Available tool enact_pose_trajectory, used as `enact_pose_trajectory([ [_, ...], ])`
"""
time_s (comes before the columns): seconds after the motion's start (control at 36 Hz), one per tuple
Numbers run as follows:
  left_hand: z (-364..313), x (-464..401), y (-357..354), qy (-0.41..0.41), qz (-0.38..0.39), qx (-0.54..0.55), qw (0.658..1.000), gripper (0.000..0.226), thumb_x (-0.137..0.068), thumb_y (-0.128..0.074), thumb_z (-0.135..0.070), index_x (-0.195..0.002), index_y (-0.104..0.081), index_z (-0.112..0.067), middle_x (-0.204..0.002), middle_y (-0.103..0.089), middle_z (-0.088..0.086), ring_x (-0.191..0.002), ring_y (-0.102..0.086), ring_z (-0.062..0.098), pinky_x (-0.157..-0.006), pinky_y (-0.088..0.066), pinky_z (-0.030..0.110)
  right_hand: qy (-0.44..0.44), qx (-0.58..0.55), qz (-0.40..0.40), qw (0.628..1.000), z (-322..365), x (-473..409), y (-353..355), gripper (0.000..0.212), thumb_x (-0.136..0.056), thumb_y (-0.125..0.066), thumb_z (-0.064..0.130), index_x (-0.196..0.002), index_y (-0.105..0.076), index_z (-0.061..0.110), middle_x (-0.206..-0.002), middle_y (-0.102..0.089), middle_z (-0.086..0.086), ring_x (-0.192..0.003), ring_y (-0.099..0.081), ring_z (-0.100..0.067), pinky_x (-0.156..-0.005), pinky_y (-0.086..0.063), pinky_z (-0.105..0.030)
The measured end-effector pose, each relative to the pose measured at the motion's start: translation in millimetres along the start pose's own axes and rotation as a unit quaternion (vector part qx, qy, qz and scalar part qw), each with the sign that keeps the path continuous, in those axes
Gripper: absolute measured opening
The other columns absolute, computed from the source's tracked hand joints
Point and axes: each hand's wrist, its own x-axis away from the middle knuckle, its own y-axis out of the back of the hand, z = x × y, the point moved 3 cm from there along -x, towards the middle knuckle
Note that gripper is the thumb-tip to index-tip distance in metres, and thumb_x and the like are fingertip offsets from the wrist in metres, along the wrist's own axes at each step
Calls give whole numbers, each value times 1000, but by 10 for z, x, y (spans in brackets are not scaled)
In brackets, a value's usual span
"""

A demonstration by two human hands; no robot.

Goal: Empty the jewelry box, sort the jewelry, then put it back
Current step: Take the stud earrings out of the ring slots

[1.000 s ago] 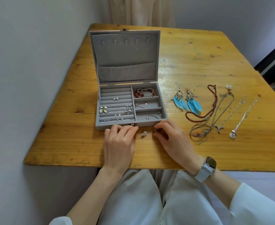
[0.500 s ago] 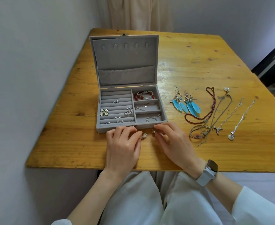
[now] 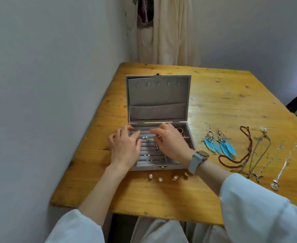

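The gray jewelry box (image 3: 159,123) sits open on the wooden counter (image 3: 214,95), with its lid standing up at the back. Both hands are over the inside of the box. The left hand (image 3: 124,146) lies over the left side of the ring rows, with its fingers loose and a little spread. I cannot tell if it holds anything. The right hand (image 3: 170,142) is over the middle of the box, fingers bent and pointing down at the rows. I cannot tell if it pinches something. A watch (image 3: 197,159) is on the right wrist.

Small studs (image 3: 145,137) sit in the rows between the two hands. Four little earrings (image 3: 167,178) lie on the counter just in front of the box, near the wrists. To the right of the box lie two blue feather earrings (image 3: 219,146), a red bead necklace (image 3: 247,146) and some silver chains (image 3: 282,162), well apart from the hands.
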Motion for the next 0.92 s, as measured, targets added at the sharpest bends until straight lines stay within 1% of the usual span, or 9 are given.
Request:
enact_pose_trajectory([
  [0.08, 11, -37, -63, -18, 16, 8, 1000, 32, -92, -51, -30, -123, -59, -27, -130, -41, 5, -120, -34, 23, -97, -23, 39, -4, 53, 23, 998, 1, -123, -119, 32, -95, -45, 25, -125, -54, 23, -119, -51, -3, -114, -40, -21, -92, -33, -36],
  [0.25, 24, -34, -117, -8, -19, 55, 998, 26, -88, -58, -29, -114, -65, -30, -120, -48, 1, -115, -37, 20, -95, -20, 35, 2, 62, -5, 998, -29, -121, -208, 24, -93, -48, 29, -113, -60, 24, -110, -54, 1, -106, -41, -19, -85, -28, -35],
  [0.44, 20, -106, -133, 37, -9, 84, 996, 17, -85, -62, -35, -98, -69, -27, -116, -50, -4, -115, -36, 15, -100, -16, 36, -5, 7, 12, 1000, -49, -126, -144, 17, -88, -55, 31, -99, -61, 20, -104, -56, 3, -105, -42, -16, -88, -29, -36],
  [0.53, 27, -72, -31, 45, -34, 132, 990, 10, -81, -67, -33, -88, -69, -27, -110, -53, -6, -114, -38, 15, -98, -16, 35, -5, -37, -18, 999, -34, -12, -35, 12, -86, -60, 27, -92, -62, 17, -94, -53, 5, -96, -42, -14, -85, -31, -35],
  [0.58, 39, 16, 87, 40, -60, 189, 979, 5, -79, -70, -31, -83, -68, -28, -103, -51, -10, -110, -40, 14, -96, -21, 36, 3, -75, -50, 996, -6, 140, 52, 10, -84, -63, 25, -87, -63, 16, -87, -53, 6, -88, -42, -12, -80, -34, -34],
  [0.64, 39, 177, 193, 23, -66, 245, 967, 10, -77, -72, -27, -80, -64, -32, -98, -51, -12, -104, -41, 10, -94, -28, 37, 25, -95, -63, 993, 39, 343, 107, 14, -83, -61, 30, -85, -62, 16, -85, -56, 4, -84, -45, -13, -76, -38, -34],
  [0.78, 23, 733, 235, -4, -22, 285, 958, 17, -74, -75, -26, -79, -62, -36, -90, -52, -16, -97, -41, -1, -87, -22, 19, 76, -85, -37, 993, 152, 855, 34, 19, -82, -55, 35, -84, -62, 17, -87, -58, 4, -86, -44, -13, -72, -42, -34],
  [0.86, 71, 991, 133, 1, 7, 272, 962, 10, -71, -69, -34, -77, -62, -38, -87, -51, -17, -93, -41, -1, -88, -25, 21, 105, -39, -29, 993, 239, 1046, -79, 17, -83, -54, 34, -81, -63, 20, -85, -57, 4, -84, -44, -15, -71, -39, -34],
  [0.92, 116, 1095, 71, 8, 24, 246, 969, 8, -72, -72, -32, -76, -66, -34, -84, -51, -17, -90, -40, 0, -82, -24, 25, 120, -18, -30, 992, 306, 1108, -137, 17, -83, -54, 35, -79, -64, 22, -82, -57, 4, -82, -44, -16, -69, -34, -33],
])
